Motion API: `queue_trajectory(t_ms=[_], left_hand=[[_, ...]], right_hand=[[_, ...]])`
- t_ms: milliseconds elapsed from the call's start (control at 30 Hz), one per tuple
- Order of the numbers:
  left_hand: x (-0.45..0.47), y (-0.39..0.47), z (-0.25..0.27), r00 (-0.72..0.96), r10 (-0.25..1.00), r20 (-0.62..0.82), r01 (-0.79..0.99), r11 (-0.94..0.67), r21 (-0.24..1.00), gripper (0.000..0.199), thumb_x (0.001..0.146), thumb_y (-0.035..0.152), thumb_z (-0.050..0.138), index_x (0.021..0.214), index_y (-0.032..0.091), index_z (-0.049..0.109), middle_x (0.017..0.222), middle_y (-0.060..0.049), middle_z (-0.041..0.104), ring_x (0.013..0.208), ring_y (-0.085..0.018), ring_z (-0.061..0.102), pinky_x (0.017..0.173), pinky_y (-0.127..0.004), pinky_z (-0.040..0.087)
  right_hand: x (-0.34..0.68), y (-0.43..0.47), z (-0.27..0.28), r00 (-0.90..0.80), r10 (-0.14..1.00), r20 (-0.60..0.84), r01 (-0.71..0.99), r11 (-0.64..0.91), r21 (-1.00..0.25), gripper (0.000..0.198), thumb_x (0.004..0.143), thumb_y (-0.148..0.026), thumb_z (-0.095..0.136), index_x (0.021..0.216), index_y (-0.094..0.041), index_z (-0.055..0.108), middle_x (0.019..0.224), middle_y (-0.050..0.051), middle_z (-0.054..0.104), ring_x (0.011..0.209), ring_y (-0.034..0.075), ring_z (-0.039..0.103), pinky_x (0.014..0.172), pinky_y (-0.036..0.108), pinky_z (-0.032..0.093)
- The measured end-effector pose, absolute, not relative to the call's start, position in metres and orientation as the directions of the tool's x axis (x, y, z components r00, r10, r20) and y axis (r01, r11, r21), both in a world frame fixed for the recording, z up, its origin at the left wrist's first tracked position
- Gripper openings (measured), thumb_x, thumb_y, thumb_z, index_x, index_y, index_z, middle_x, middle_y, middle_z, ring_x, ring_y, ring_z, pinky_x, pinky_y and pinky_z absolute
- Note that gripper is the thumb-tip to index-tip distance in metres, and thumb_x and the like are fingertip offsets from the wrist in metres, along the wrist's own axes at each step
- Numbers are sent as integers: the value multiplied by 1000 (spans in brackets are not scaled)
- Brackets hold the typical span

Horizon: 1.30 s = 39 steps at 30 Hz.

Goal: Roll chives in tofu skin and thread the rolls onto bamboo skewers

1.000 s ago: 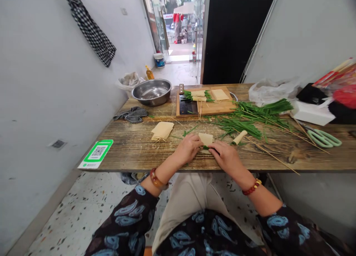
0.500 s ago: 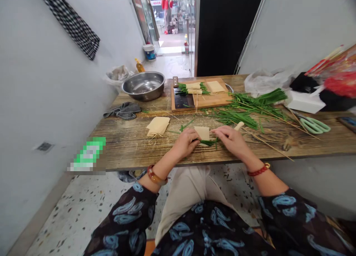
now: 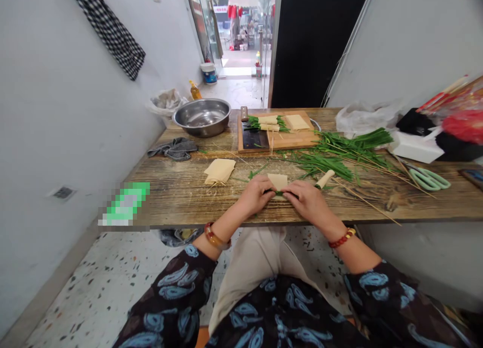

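Note:
A small beige tofu-skin sheet [image 3: 278, 180] lies on the table in front of me with a bundle of green chives [image 3: 279, 193] across it. My left hand [image 3: 257, 194] is closed on the bundle's left end and the sheet's near part. At the right end, my right hand [image 3: 306, 199] pinches the chives and sheet too; the fingertips partly hide both. Just beyond that hand rests a finished-looking tofu-skin roll [image 3: 325, 179] with green at its lower end. To the left is a stack of tofu-skin sheets [image 3: 220, 170].
A wooden cutting board [image 3: 294, 140] bears a knife [image 3: 253, 139], chive rolls [image 3: 268, 127] and more sheets [image 3: 297, 122]. Loose chives [image 3: 328, 165] and thin sticks [image 3: 370, 202] spread rightward, near green-handled scissors [image 3: 430, 179]. A steel basin [image 3: 203, 117] and grey cloth [image 3: 174, 149] sit left.
My right hand has moved left and down onto the chives, closer to my left hand. The chive ends that showed between the hands are now mostly covered. The camera view has shifted slightly.

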State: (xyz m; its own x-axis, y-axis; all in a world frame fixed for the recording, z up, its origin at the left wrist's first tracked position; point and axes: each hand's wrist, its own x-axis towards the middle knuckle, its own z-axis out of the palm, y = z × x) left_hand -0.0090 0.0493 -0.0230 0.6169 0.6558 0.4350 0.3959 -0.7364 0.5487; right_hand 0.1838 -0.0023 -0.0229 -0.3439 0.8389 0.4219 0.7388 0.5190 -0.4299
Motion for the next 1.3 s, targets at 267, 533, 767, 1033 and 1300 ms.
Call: queue_trajectory(t_ms=[267, 533, 767, 1033, 1300], left_hand=[[-14, 44, -26, 675, 568, 471, 429, -821, 376, 21, 82, 8, 51, 85, 17, 70, 83, -6, 62, 82, -18, 53, 76, -32, 42], [-15, 39, -18, 667, 621, 411, 474, -780, 410, 19, 84, 11, 50, 93, 17, 65, 84, -5, 60, 83, -19, 52, 76, -32, 42], [-17, 37, -14, 742, 533, 406, 441, -845, 303, 24, 91, 15, 41, 82, 17, 63, 83, -6, 60, 80, -18, 51, 76, -33, 42], [-20, 36, -7, 827, 469, 311, 436, -883, 174, 24, 94, 20, 39, 88, 15, 62, 88, -8, 60, 84, -18, 51, 79, -33, 45], [-19, 38, -15, 789, 494, 366, 467, -869, 166, 24, 94, 21, 41, 85, 15, 62, 86, -8, 61, 82, -18, 52, 78, -33, 46]], right_hand=[[184, -4, -27, -388, 810, 440, 744, 557, -368, 18, 92, -20, 50, 89, -19, 68, 90, 8, 66, 85, 20, 59, 75, 33, 47], [183, -7, -24, -400, 812, 426, 780, 545, -306, 18, 93, -19, 49, 100, -20, 65, 89, 7, 64, 85, 20, 57, 75, 31, 44], [183, -7, -22, -409, 808, 425, 797, 543, -265, 17, 94, -22, 49, 89, -19, 65, 82, 5, 62, 81, 18, 56, 72, 29, 40], [184, -8, -23, -436, 790, 431, 809, 554, -197, 21, 94, -21, 47, 79, -19, 62, 78, 5, 59, 79, 18, 54, 71, 29, 38], [184, -12, -16, -432, 792, 432, 754, 580, -309, 11, 88, -29, 58, 90, -19, 62, 87, 7, 62, 87, 22, 56, 75, 33, 43]])
